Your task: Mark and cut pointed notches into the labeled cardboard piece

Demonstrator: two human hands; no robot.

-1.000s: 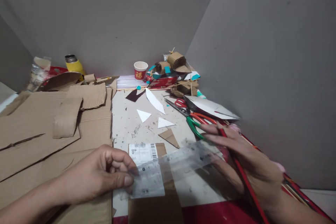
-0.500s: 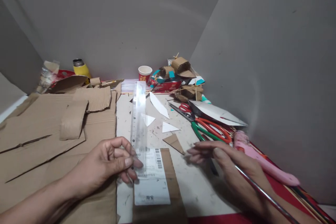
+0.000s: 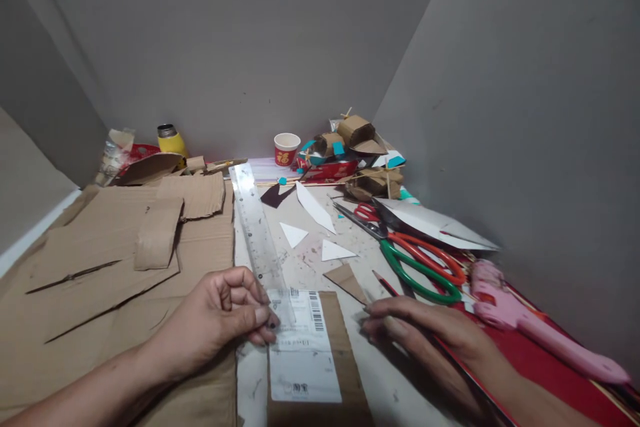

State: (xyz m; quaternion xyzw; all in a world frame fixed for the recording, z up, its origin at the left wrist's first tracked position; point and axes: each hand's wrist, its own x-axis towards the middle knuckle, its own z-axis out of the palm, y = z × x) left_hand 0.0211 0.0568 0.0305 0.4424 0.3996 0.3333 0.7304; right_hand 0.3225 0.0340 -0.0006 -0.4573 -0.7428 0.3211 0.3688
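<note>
Your left hand [image 3: 220, 313] pinches the clear ruler [image 3: 257, 230] flat on the desk [image 3: 305, 267] beside the labelled cardboard [image 3: 313, 347] | one-end grip may let it pivot | right hand [image 3: 425, 333] closed around a red pencil [image 3: 387, 285].

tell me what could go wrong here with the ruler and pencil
The left hand pins only the near end of the ruler, so its far end may swing. The right hand holds the pencil flat by the cardboard piece, beside open scissors it might bump. The ruler may rock on the cardboard's edge.
</note>
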